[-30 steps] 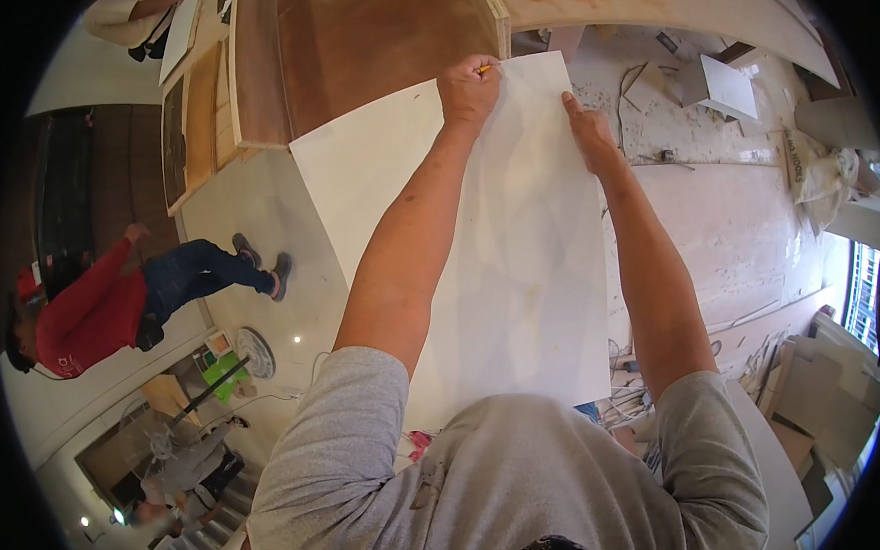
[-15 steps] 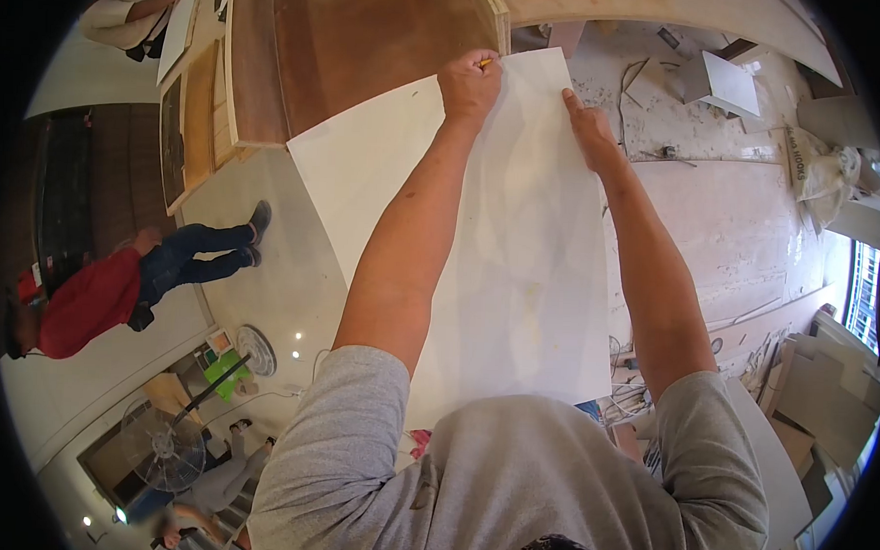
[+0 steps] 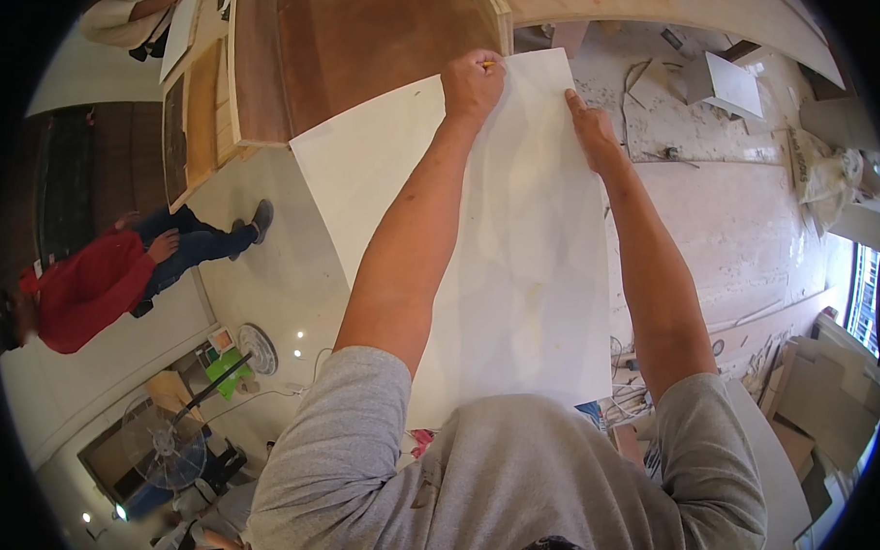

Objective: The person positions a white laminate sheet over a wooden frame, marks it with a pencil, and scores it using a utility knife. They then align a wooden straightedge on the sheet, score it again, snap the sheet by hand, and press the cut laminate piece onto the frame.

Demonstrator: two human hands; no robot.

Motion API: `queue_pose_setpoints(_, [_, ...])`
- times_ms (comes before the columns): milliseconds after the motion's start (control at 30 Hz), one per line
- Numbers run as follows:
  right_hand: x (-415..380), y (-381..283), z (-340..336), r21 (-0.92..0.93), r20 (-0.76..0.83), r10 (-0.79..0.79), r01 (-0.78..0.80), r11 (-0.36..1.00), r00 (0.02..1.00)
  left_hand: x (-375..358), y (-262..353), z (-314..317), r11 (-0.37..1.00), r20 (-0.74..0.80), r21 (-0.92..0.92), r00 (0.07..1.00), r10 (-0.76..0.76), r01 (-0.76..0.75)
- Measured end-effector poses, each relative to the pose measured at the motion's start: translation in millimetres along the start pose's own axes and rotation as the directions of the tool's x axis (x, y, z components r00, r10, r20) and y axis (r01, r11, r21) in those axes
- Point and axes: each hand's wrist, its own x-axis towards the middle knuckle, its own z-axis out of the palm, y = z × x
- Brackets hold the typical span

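Note:
A large white sheet lies in front of me, its far edge against a brown wooden panel with a pale raised rim. My left hand is closed round a small yellow pencil-like tool at the sheet's far edge, close to the panel's corner. Most of the tool is hidden in my fingers. At the sheet's right edge, near its far right corner, rests my right hand, with the thumb stretched up along the edge. The other fingers of that hand are mostly hidden beneath the sheet.
On the left stands a person in a red top. A standing fan is at the lower left. A white box and a sack lie at the upper right. Boards lean at the right. More people are partly visible at the left corners.
The person in red has shifted posture, with the hands now apart and the legs moved. The person at the lower left has moved too. My hands have hardly moved.

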Motion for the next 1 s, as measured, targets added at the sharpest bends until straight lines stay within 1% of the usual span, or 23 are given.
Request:
queue_pose_setpoints(133, [1,2,-2,0.028,0.050,-0.023,0.021,0.999,0.999,-44,18,-42,0.926,-0.096,-0.375,0.995,-0.009,-0.028])
queue_pose_setpoints(167, [7,10,-3,0.044,0.086,-0.045,0.041,0.998,0.995,-62,12,-57,0.940,-0.211,-0.319,0.976,0.052,-0.120])
queue_pose_setpoints(200, [17,24,-4,-0.004,0.049,-0.084,0.085,0.996,0.995,-84,-1,-74,0.948,-0.328,-0.245,0.937,0.118,-0.205])
queue_pose_setpoints(233, [28,38,-6,-0.053,0.030,-0.133,0.134,0.990,0.991,-109,-15,-98,0.977,-0.388,0.114,0.897,0.211,-0.181])
queue_pose_setpoints(267, [33,46,-9,-0.051,0.122,-0.200,0.207,0.977,0.972,-136,-31,-129,0.879,-0.429,0.468,0.848,0.311,-0.086])
queue_pose_setpoints(300, [37,53,-13,-0.036,0.211,-0.265,0.278,0.960,0.941,-161,-50,-155,0.830,-0.502,0.554,0.820,0.274,0.061])
queue_pose_setpoints(333, [71,92,-3,0.119,0.125,-0.491,0.478,0.870,0.862,-186,-74,-179,0.760,-0.583,0.611,0.776,0.242,0.222])
queue_pose_setpoints(367, [23,35,-9,0.005,0.203,-0.151,0.153,0.988,0.967,-211,-105,-200,0.641,-0.633,0.666,0.744,0.214,0.382])
queue_pose_setpoints(400, [27,32,-13,-0.021,0.282,-0.057,0.066,0.998,0.958,-232,-119,-215,0.600,-0.704,0.556,0.710,-0.029,0.575])
queue_pose_setpoints(433, [67,68,-11,0.159,0.266,-0.232,0.195,0.968,0.936,-251,-151,-222,0.571,-0.743,0.473,0.652,-0.151,0.671])
queue_pose_setpoints(467, [85,83,-20,0.098,0.288,-0.376,0.364,0.926,0.880,-260,-155,-229,0.562,-0.727,0.274,0.550,-0.410,0.781])
queue_pose_setpoints(500, [94,89,-37,-0.137,0.376,-0.618,0.702,0.699,0.690,-268,-169,-237,0.615,-0.567,0.040,0.524,-0.635,0.788])
queue_pose_setpoints(533, [101,95,-52,-0.281,0.446,-0.774,0.892,0.355,0.449,-276,-180,-242,0.596,-0.337,-0.201,0.516,-0.787,0.777])
queue_pose_setpoints(567, [104,98,-63,-0.305,0.469,-0.836,0.941,0.147,0.283,-279,-180,-241,0.602,-0.285,-0.309,0.532,-0.797,0.736])
queue_pose_setpoints(600, [89,89,-64,-0.300,0.392,-0.795,0.881,0.367,0.464,-281,-176,-240,0.599,-0.243,-0.417,0.551,-0.798,0.684])
queue_pose_setpoints(667, [52,59,-69,-0.223,0.231,-0.588,0.631,0.743,0.775,-284,-154,-254,0.760,-0.321,-0.224,0.690,-0.649,0.610])
queue_pose_setpoints(700, [15,29,-71,-0.060,0.138,-0.440,0.451,0.890,0.887,-284,-115,-264,0.740,-0.298,-0.385,0.685,-0.665,0.551])
queue_pose_setpoints(733, [6,26,-89,0.046,0.170,-0.458,0.458,0.888,0.872,-284,-113,-274,0.706,-0.191,-0.310,0.686,-0.702,0.636])
queue_pose_setpoints(767, [-52,-16,-83,0.002,0.066,-0.350,0.351,0.936,0.934,-284,-109,-277,0.760,-0.197,-0.324,0.745,-0.637,0.564])
queue_pose_setpoints(800, [-63,-34,-97,-0.042,0.078,-0.393,0.396,0.917,0.916,-283,-87,-283,0.757,-0.230,-0.424,0.750,-0.620,0.496])
queue_pose_setpoints(867, [-33,-18,-168,-0.172,0.214,-0.700,0.732,0.659,0.681,-281,-41,-308,0.775,-0.233,-0.460,0.783,-0.577,0.434])
queue_pose_setpoints(933, [3,-23,-185,-0.136,0.367,-0.817,0.894,0.427,0.446,-284,-4,-335,0.772,-0.252,-0.535,0.808,-0.533,0.342])
queue_pose_setpoints(1000, [7,-45,-144,0.023,0.438,-0.716,0.789,0.614,0.544,-288,17,-361,0.771,-0.304,-0.602,0.833,-0.462,0.208])
